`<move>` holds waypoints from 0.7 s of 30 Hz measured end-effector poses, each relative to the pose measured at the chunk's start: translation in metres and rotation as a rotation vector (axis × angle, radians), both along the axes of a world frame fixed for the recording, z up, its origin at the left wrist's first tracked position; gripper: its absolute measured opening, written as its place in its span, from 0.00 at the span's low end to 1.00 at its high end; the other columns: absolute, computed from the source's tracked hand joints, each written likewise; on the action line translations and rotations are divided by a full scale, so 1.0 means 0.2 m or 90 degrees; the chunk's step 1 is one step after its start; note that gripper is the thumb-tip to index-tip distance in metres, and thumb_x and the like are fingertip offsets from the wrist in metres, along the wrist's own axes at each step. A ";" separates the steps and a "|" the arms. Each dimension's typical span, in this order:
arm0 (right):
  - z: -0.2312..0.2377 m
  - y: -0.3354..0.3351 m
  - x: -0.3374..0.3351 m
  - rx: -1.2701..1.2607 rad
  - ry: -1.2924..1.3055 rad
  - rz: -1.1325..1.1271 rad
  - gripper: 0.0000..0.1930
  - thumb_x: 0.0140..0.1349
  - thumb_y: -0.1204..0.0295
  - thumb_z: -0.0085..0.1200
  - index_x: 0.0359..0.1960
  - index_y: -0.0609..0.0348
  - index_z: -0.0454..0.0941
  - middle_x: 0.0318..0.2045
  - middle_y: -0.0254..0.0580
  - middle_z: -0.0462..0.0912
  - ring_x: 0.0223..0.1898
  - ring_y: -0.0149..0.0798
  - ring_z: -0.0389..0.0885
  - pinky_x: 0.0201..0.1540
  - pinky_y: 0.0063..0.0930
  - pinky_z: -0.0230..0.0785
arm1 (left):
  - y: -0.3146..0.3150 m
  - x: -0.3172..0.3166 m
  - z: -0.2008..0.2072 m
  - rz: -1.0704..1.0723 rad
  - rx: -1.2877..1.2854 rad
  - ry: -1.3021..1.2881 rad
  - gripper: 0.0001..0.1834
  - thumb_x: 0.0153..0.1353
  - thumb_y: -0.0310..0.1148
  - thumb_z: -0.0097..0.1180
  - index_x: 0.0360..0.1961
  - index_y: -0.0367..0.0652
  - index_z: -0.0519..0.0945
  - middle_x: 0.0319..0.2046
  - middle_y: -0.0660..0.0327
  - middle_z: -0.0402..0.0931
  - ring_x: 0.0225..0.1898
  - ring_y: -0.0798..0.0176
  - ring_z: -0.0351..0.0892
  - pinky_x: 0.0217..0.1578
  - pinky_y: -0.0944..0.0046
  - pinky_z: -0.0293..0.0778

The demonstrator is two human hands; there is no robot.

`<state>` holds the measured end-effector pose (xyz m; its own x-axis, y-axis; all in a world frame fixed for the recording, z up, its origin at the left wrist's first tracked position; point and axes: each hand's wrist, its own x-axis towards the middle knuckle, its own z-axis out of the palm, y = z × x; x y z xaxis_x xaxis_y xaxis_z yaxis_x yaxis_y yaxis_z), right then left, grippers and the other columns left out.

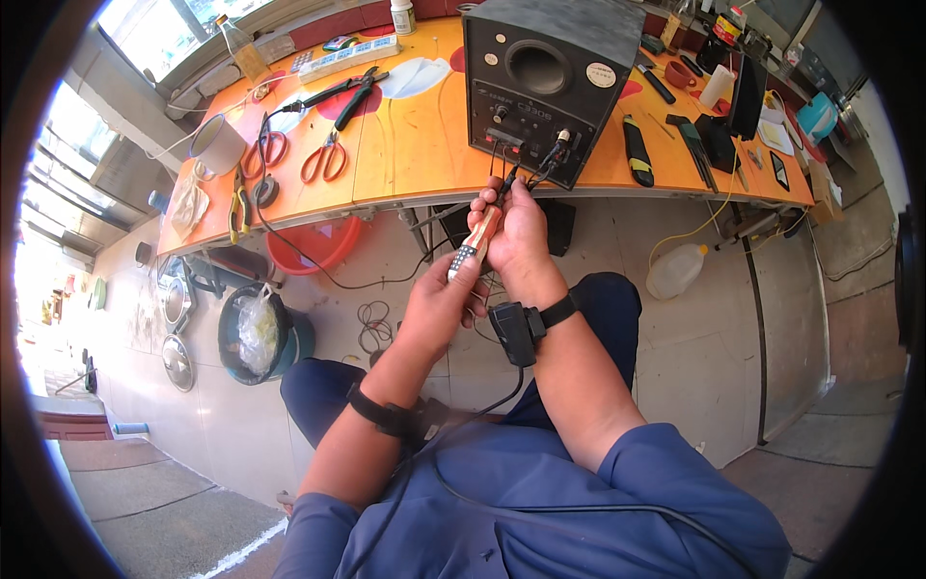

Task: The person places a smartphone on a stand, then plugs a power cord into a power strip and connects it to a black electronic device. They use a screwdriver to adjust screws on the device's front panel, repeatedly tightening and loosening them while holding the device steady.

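Note:
My left hand [439,301] is closed round the lower end of a handle patterned with stars and red-and-white stripes [475,247]; whatever blade or tip it has is hidden. Just above, my right hand [519,230] has its fingers closed on a black cable [505,185], close to the handle's upper end. The cable runs toward the lower front of a black speaker box [552,101] on the orange table [405,159]. More black leads [550,166] hang from a socket at the speaker's lower right.
Left of the speaker lie pliers [355,99], red-handled scissors [325,159] and a power strip [347,58]. A utility knife [637,152] lies to its right. Below are a red basin [318,246], a lined bin [260,333], a plastic jug [677,272] and coiled wire [374,326].

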<state>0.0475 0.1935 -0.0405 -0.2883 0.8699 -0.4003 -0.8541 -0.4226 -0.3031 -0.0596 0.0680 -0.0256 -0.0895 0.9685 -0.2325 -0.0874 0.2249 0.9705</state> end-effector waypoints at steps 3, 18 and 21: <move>0.01 -0.01 0.00 -0.002 -0.041 -0.006 0.23 0.79 0.50 0.36 0.38 0.55 0.76 0.26 0.35 0.77 0.28 0.39 0.78 0.34 0.36 0.73 | 0.02 -0.02 0.01 -0.011 -0.108 -0.158 0.24 0.70 0.42 0.60 0.57 0.33 0.75 0.33 0.60 0.81 0.27 0.67 0.81 0.28 0.66 0.76; -0.03 0.01 0.03 0.010 0.048 0.023 0.21 0.79 0.53 0.40 0.38 0.56 0.76 0.25 0.36 0.77 0.28 0.40 0.78 0.33 0.34 0.72 | 0.03 -0.01 0.01 -0.019 -0.079 -0.162 0.23 0.71 0.41 0.59 0.59 0.37 0.75 0.32 0.60 0.80 0.26 0.68 0.78 0.27 0.69 0.73; -0.02 0.00 0.00 -0.001 0.022 0.013 0.18 0.78 0.54 0.43 0.39 0.55 0.75 0.26 0.34 0.76 0.30 0.37 0.76 0.35 0.31 0.73 | 0.03 0.02 -0.02 0.042 0.152 0.328 0.25 0.70 0.43 0.61 0.59 0.35 0.74 0.30 0.62 0.80 0.26 0.67 0.79 0.27 0.66 0.75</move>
